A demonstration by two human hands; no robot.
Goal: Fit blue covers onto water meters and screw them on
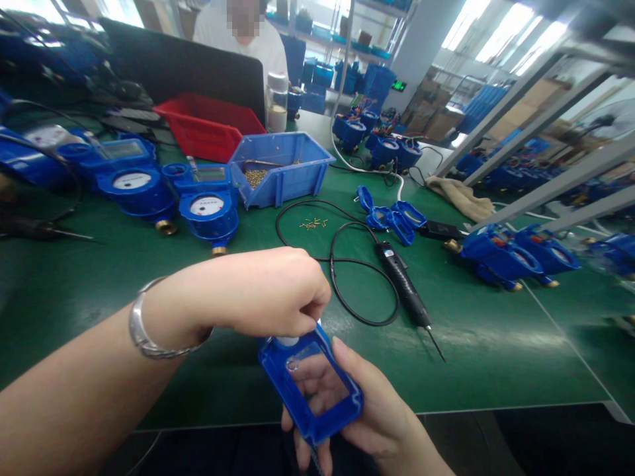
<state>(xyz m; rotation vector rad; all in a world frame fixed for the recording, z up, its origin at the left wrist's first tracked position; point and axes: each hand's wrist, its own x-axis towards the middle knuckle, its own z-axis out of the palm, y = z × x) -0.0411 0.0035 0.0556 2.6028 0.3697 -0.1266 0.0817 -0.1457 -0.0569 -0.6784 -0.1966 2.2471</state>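
Note:
My right hand (pixel 370 413) holds a blue plastic cover (pixel 310 385) with a clear window, low in the middle of the view, just over the table's front edge. My left hand (pixel 262 294), a silver bracelet on its wrist, reaches across from the left and is closed in a pinch at the cover's top end, where a small white part shows. What the fingers pinch is too small to name. An electric screwdriver (pixel 404 284) with a black cord lies on the green mat to the right.
Blue water meters (pixel 208 211) stand at the left and more (pixel 501 254) at the right. A blue bin of brass screws (pixel 280 165), a red bin (pixel 208 125), loose screws (pixel 312 225) and spare blue covers (pixel 391 215) lie behind. A person in white sits across the table.

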